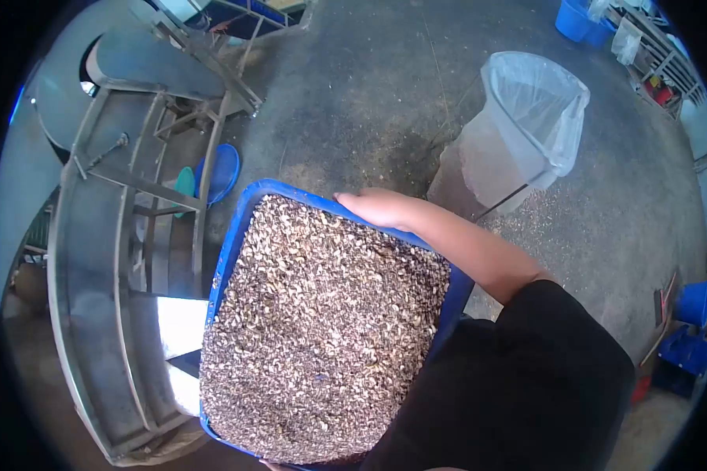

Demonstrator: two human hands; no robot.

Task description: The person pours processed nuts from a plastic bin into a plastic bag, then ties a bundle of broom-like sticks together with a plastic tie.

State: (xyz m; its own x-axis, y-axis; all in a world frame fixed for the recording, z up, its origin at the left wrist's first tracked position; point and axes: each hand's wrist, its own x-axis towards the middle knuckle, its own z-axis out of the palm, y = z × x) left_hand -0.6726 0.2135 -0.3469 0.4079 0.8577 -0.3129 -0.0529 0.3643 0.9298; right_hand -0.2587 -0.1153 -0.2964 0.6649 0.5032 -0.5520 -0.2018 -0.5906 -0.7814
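Observation:
A blue plastic tub [247, 206] is tilted in front of me, filled nearly to the rim with small broken cream and brown bits [322, 322] that look like cracked nuts or shells. My right hand [377, 209] grips the tub's far rim, thumb over the edge and the other fingers hidden underneath. The black-sleeved right arm crosses the tub's right side. Only a sliver of my left hand [270, 465] shows at the bottom of the picture, against the tub's near edge; the rest is out of view.
A bin with a clear plastic liner [518, 133] stands on the concrete floor at upper right, bits scattered around its base. At left is a metal frame with a chute [94, 235]. A blue basin [221, 173] sits beside it; a blue container [693, 303] stands far right.

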